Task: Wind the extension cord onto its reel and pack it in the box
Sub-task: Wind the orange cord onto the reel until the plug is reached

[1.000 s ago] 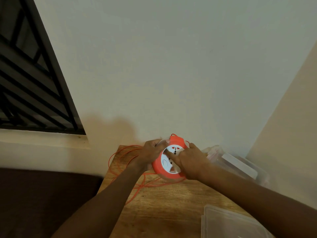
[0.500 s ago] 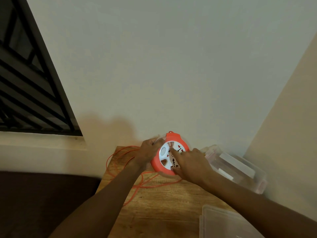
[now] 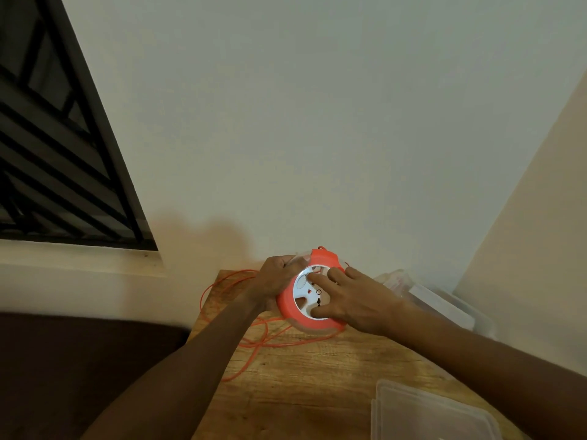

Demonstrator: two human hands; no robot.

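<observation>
An orange reel (image 3: pixel 293 308) with a white socket face is held tilted above the far end of a wooden table (image 3: pixel 305 392). My left hand (image 3: pixel 274 282) grips the reel's left rim. My right hand (image 3: pixel 352 300) lies over the white face with fingers spread, index fingertip pressed on the disc. Thin orange cord (image 3: pixel 254 339) lies in loose loops on the table to the left of and below the reel. A clear plastic box (image 3: pixel 444 304) stands at the far right by the wall corner.
A clear plastic lid (image 3: pixel 428 414) lies at the table's near right. Walls close the table's far side and right. A dark barred window (image 3: pixel 57 160) is at the left. A dark brown surface (image 3: pixel 79 369) runs along the table's left edge.
My right hand's fingers have shifted around the white face, and its markings sit at a different angle. The loose loops on the table have changed shape slightly.
</observation>
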